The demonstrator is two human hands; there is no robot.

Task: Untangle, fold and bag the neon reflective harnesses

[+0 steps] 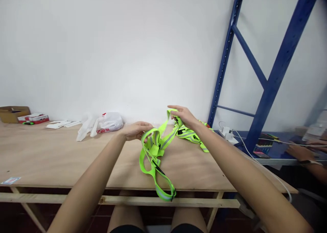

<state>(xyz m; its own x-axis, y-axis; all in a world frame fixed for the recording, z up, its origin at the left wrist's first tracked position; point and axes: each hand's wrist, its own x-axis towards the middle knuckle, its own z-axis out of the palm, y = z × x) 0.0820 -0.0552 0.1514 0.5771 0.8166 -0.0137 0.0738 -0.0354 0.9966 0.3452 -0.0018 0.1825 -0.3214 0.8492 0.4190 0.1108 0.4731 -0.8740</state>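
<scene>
Between my hands hangs a neon yellow-green reflective harness (pixel 153 150) with grey stripes and black buckles. Its lower loop droops over the front edge of the wooden table (pixel 122 165). My left hand (pixel 138 130) grips a bunched part of the straps, its fingertips partly hidden behind them. Higher and to the right, my right hand (pixel 184 116) pinches another strap of the harness, holding it up off the table. Behind my right forearm lies a pile of similar yellow-green straps (pixel 191 136), partly covered by the arm.
A white plastic bag (pixel 109 121), papers (pixel 61 124), a red-and-white box (pixel 33 118) and a cardboard box (pixel 14 114) lie along the wall. At right stand a blue metal rack (pixel 277 73) and a white power adapter (pixel 227 134) with cables. Another person's hands (pixel 301 152) are at far right.
</scene>
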